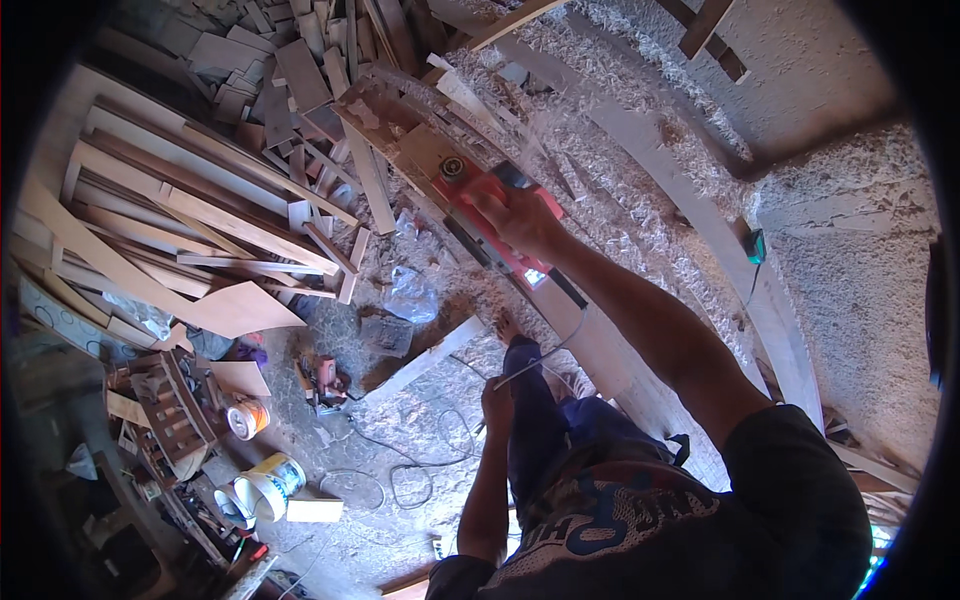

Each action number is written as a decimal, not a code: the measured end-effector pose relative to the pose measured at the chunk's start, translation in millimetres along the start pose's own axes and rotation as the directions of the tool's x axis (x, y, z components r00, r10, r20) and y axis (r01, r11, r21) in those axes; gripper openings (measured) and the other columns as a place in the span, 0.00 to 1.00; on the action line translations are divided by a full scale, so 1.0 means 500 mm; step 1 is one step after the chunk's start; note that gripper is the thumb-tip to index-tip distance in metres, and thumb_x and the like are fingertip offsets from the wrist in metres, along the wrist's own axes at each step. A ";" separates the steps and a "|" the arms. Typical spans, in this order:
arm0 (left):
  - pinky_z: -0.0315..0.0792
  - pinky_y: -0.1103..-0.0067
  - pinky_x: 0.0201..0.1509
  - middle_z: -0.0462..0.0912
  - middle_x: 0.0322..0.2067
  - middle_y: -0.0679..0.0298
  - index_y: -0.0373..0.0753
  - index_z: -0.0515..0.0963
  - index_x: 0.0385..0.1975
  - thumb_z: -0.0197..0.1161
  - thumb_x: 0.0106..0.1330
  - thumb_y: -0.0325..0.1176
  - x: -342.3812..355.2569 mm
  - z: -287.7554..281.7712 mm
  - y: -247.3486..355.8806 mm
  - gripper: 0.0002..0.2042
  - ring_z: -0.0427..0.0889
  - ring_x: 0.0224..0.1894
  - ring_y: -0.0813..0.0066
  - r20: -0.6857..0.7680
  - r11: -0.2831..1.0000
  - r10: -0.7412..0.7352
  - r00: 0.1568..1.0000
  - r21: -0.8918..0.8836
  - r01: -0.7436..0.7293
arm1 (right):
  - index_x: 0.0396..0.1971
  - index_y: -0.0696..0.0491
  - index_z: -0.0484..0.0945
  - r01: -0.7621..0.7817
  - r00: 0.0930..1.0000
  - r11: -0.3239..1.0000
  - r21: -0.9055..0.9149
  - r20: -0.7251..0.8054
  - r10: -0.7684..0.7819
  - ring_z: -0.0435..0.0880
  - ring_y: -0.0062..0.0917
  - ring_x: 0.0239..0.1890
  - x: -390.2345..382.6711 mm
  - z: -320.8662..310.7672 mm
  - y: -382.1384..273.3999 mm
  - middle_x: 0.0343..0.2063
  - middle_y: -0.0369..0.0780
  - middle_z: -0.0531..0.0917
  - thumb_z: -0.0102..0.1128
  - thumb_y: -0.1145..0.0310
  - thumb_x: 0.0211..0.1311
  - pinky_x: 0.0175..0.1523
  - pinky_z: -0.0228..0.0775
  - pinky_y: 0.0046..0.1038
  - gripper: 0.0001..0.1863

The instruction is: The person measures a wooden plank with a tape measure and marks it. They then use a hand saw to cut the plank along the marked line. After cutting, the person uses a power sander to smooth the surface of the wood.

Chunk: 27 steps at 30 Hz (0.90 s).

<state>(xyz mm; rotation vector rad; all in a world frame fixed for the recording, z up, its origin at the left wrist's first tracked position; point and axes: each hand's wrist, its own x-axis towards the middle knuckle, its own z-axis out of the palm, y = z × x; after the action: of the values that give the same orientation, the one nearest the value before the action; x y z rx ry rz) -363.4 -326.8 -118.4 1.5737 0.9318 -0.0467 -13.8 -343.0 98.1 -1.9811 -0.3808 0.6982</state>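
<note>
My right hand [515, 215] is closed on the handle of a red electric planer [455, 190], which lies on a long wooden board [620, 365] running diagonally from the upper middle toward the lower right. The planer has a round dark knob at its far end. My left hand [497, 400] hangs beside my leg, closed around the grey power cord [555, 350], which runs from the planer's near end. Pale wood shavings [580, 190] lie thick along the right of the board. My bare foot shows beside the board, below the planer.
Stacked wood strips [200, 200] and offcuts [210, 55] fill the upper left. A second power tool [325, 380], white buckets [270, 485], a plastic bag [410, 290] and looping cords lie on the floor at left. A green tool [755, 243] rests on the curved board [700, 200] at right.
</note>
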 end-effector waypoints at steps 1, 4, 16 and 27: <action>0.71 0.69 0.33 0.77 0.22 0.58 0.34 0.76 0.28 0.56 0.73 0.40 0.002 0.002 0.008 0.16 0.77 0.25 0.67 -0.015 1.000 -0.027 1.000 -0.017 0.026 | 0.53 0.47 0.79 0.003 1.000 1.000 0.010 -0.005 -0.003 0.85 0.30 0.17 0.027 0.006 -0.007 0.18 0.41 0.82 0.46 0.37 0.70 0.25 0.78 0.34 0.30; 0.70 0.69 0.32 0.77 0.20 0.58 0.34 0.77 0.29 0.58 0.72 0.42 0.013 -0.005 0.024 0.17 0.76 0.24 0.68 -0.014 0.995 -0.096 0.995 -0.008 0.096 | 0.48 0.45 0.82 -0.002 1.000 0.999 0.041 -0.009 0.003 0.83 0.26 0.17 0.105 0.020 -0.035 0.18 0.38 0.81 0.50 0.39 0.71 0.22 0.75 0.31 0.26; 0.75 0.80 0.32 0.85 0.30 0.59 0.30 0.77 0.54 0.56 0.72 0.31 0.064 -0.068 -0.025 0.15 0.82 0.27 0.77 0.079 0.980 0.030 0.996 -0.197 -0.013 | 0.55 0.53 0.78 0.394 0.870 0.918 -0.037 -0.307 -0.386 0.88 0.41 0.34 0.236 0.020 -0.078 0.31 0.51 0.86 0.56 0.40 0.68 0.41 0.78 0.41 0.31; 0.67 0.60 0.66 0.67 0.65 0.39 0.29 0.59 0.70 0.65 0.67 0.43 -0.024 0.125 0.166 0.37 0.71 0.64 0.43 -0.380 0.982 0.174 0.909 -0.008 -0.191 | 0.45 0.57 0.79 0.071 0.963 0.997 0.018 -0.262 -0.064 0.72 0.18 0.13 -0.722 -0.180 0.331 0.13 0.33 0.74 0.51 0.51 0.75 0.19 0.62 0.26 0.22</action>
<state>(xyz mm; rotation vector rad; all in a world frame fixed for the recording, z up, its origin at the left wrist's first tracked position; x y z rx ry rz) -294.8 -380.2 -60.5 1.6520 1.0679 0.4221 -246.4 -677.5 100.4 -1.9933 -0.2754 0.3892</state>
